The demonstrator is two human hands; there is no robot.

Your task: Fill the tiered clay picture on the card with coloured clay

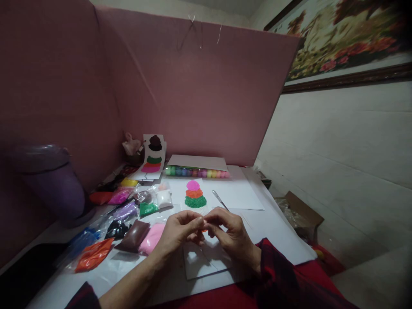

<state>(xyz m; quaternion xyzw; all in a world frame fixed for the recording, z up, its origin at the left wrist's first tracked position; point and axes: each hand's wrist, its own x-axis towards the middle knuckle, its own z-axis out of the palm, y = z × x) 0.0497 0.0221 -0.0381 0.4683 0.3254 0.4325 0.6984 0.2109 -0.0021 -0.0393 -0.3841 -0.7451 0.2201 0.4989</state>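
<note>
My left hand [182,229] and my right hand [228,229] meet above a white board [202,262], fingertips pinched together. Between them shows a small piece of orange clay [204,231], mostly covered by the fingers. Just beyond lies a white card bearing stacked clay patches: a pink one [193,185], an orange one [194,193] and a green one [195,201]. A slim metal tool [220,200] rests on the paper past my right hand. To the left of my left hand are bags of pink clay [152,238] and brown clay [132,237].
More clay bags, including an orange bag [94,255], spread over the table's left side near a purple container [54,184]. At the back are a strip of coloured clay balls [198,172] and a decorated card [152,165]. A cardboard box [302,214] stands right of the table.
</note>
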